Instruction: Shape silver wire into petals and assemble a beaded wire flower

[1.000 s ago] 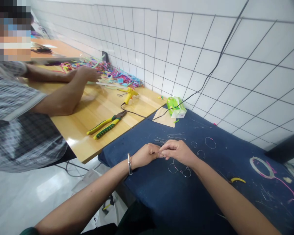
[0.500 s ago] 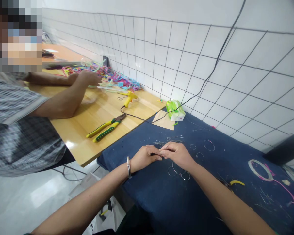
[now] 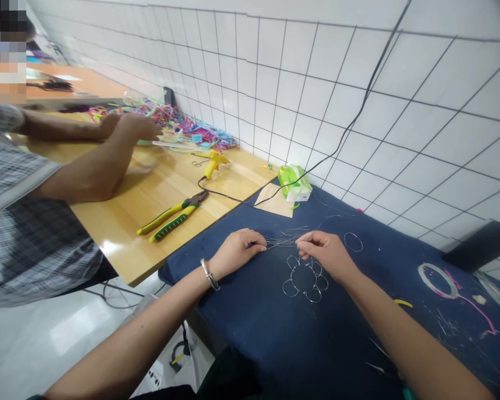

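Observation:
My left hand (image 3: 237, 253) rests on the dark blue cloth (image 3: 254, 322), its fingers pinched at the end of a bundle of thin straight wires (image 3: 281, 241). My right hand (image 3: 325, 253) is closed in a pinch just right of those wires, above a flower-shaped loop of thin wire (image 3: 304, 276) that lies flat on the cloth. Whether the right fingers hold a wire is too fine to make out. A silver bracelet (image 3: 209, 274) circles my left wrist. One small wire ring (image 3: 353, 241) lies beyond my right hand.
A person in a plaid shirt (image 3: 29, 233) works at the wooden table (image 3: 150, 194) on the left, amid coloured strips (image 3: 183, 125). Green-yellow pliers (image 3: 173, 215), a yellow glue gun (image 3: 212, 161) with its cord, and a green tissue pack (image 3: 294, 182) lie nearby. A tape ring (image 3: 437, 276) sits right.
My hands, joined together before, have drawn apart. The wire flower shape now lies uncovered between and below them. The view has shifted slightly left.

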Tool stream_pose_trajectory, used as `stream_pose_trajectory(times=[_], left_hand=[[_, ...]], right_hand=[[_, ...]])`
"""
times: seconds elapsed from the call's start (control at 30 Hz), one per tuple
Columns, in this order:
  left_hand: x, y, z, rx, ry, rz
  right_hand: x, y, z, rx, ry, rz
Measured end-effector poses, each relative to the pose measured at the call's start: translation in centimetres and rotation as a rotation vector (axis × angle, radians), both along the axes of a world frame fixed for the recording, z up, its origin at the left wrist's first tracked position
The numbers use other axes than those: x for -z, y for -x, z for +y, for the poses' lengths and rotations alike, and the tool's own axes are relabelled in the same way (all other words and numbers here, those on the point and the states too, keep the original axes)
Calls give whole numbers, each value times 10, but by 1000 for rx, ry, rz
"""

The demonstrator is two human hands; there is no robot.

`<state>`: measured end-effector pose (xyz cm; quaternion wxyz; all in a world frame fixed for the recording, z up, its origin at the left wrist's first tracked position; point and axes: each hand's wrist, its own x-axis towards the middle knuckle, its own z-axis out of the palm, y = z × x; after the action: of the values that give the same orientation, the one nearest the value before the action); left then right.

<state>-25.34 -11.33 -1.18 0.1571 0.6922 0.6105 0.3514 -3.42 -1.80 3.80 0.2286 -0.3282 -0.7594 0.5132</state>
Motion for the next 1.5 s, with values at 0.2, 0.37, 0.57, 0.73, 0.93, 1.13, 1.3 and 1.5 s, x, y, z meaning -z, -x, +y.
stream_pose_trajectory(times=[0.2, 0.37, 0.57, 0.73, 0.93, 1.13, 1.3, 1.5], left_hand=[[3, -10, 28, 12, 90, 387], [14, -17, 38, -24, 137, 427], [6, -17, 39, -10, 215, 435], [-5, -14, 26, -13, 240, 364], [-4, -23, 5, 68, 197, -63], [-1, -28, -6, 129, 210, -198], [0, -26, -9, 115, 193, -267], [-1, -24, -14, 148, 174, -420]], right_hand=[[14, -10, 4, 11, 101, 0], [19, -14, 8, 15, 148, 19], [25, -16, 14, 27, 218, 39], [32, -16, 15, 21, 294, 34], [37, -2, 9, 37, 311, 61], [29, 17, -2, 58, 233, 140], [25, 23, -8, 24, 202, 132], [24, 24, -13, 36, 193, 158]])
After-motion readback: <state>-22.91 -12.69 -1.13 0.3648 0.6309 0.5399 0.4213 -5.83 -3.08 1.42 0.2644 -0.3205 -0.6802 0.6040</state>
